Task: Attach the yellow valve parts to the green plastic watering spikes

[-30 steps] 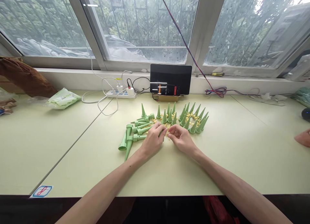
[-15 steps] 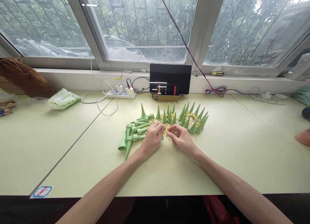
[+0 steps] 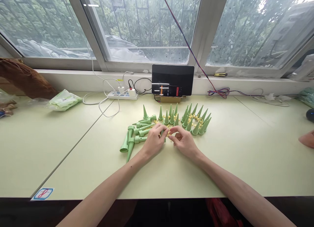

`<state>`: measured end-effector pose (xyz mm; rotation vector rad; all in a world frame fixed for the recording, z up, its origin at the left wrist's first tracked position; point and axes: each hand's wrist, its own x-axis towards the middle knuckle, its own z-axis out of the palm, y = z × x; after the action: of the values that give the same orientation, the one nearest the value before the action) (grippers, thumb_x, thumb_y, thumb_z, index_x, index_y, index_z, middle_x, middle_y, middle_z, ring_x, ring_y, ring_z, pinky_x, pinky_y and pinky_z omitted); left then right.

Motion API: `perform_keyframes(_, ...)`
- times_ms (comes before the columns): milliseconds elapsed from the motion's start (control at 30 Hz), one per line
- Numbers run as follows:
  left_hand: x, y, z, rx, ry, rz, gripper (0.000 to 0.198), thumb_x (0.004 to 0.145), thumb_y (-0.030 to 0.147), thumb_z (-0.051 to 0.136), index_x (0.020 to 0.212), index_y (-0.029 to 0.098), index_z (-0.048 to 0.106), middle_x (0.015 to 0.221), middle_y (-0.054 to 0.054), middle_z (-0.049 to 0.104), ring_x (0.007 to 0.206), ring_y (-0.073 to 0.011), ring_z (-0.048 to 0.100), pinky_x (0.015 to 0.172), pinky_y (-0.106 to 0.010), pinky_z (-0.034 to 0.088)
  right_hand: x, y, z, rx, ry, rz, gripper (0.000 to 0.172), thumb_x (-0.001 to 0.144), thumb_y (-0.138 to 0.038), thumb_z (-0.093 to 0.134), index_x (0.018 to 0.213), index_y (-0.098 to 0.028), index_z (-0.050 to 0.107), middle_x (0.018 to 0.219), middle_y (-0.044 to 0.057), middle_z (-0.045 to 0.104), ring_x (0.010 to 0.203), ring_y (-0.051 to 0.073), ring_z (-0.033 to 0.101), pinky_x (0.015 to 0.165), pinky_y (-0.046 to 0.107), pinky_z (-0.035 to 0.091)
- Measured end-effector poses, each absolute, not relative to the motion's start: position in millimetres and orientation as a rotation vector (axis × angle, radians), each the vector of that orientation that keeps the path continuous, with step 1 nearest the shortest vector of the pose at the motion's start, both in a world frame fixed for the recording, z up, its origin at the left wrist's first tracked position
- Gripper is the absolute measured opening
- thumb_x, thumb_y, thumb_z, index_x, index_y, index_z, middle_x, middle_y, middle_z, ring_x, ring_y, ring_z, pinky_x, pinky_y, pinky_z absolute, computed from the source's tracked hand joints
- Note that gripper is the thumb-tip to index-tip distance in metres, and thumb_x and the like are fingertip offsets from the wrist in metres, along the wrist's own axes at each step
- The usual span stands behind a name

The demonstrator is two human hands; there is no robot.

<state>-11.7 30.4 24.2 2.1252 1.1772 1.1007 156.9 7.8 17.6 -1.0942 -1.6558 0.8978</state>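
Note:
My left hand (image 3: 155,137) is closed in a pinch, its thumb and forefinger on a small yellow plastic piece (image 3: 169,131) that is largely hidden. From the other side the thumb and forefinger of my right hand (image 3: 183,140) close on the same spot, their tips nearly meeting the left ones. Loose yellow pieces (image 3: 177,118) lie just beyond the fingers. Behind the hands, green plastic plant-watering spikes (image 3: 171,118) stand point up. More green spikes (image 3: 131,140) lie on their sides left of my left hand.
Upright green spikes (image 3: 202,127) ring yellow pieces at the right. A black tablet (image 3: 173,74) with a phone (image 3: 169,90) before it stands at the back. A power strip (image 3: 125,95), cables and a wipes packet (image 3: 64,100) lie left. Another person's hand (image 3: 307,140) shows at the far right edge.
The fingertips of both hands have come closer together over the yellow pieces, with the right fingers shifting slightly. The spikes around them stay in place.

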Motion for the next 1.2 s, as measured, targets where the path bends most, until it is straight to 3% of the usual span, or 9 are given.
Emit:
perform_keyframes(167,-9.7,28.6,24.3,2.144,1.182,1.082,0.026,0.100,0.031,0.045,0.084,0.018,0.060,0.087,-0.004,0.055,0.078,-0.0155,0.053,0.069,-0.029,0.044,156.6,7.3,17.4,-1.139,-1.616,0.926,0.016,0.086,-0.031,0.062,0.098,-0.020,0.060,0.089,0.005,0.068,0.053,0.012,0.058,0.050,0.029,0.048)
perform_keyframes(400,-9.5,26.7,23.2,2.198,1.181,1.066,0.024,0.101,0.027,0.043,0.083,0.018,0.057,0.088,-0.004,0.054,0.076,-0.0148,0.051,0.070,-0.029,0.043,156.4,6.9,19.0,-1.161,-1.581,0.957,0.015,0.083,-0.029,0.064,0.093,-0.020,0.059,0.089,0.005,0.067,0.076,0.019,0.067,0.061,0.030,0.052)
perform_keyframes(667,-8.7,27.5,19.5,2.263,1.176,1.067,0.023,0.101,0.025,0.041,0.083,0.018,0.054,0.088,-0.003,0.053,0.075,-0.0145,0.051,0.071,-0.029,0.043,156.7,7.4,17.9,-1.179,-1.561,0.995,0.016,0.082,-0.032,0.065,0.091,-0.020,0.058,0.081,0.002,0.062,0.067,0.016,0.062,0.057,0.027,0.049)
perform_keyframes(967,-9.5,27.8,15.3,2.392,1.190,1.032,0.022,0.101,0.023,0.040,0.086,0.019,0.054,0.090,-0.003,0.049,0.072,-0.0133,0.050,0.069,-0.028,0.043,157.2,8.8,17.3,-1.224,-1.393,1.257,0.029,0.077,-0.041,0.072,0.089,-0.020,0.055,0.077,0.000,0.063,0.049,0.009,0.049,0.043,0.022,0.034)
perform_keyframes(1200,-10.2,27.5,13.1,2.446,1.190,1.005,0.022,0.101,0.022,0.038,0.085,0.019,0.053,0.089,-0.003,0.047,0.066,-0.0124,0.048,0.065,-0.027,0.042,157.3,9.2,16.0,-1.214,-1.324,1.333,0.036,0.073,-0.045,0.075,0.087,-0.020,0.055,0.077,0.000,0.064,0.045,0.007,0.045,0.039,0.020,0.031)
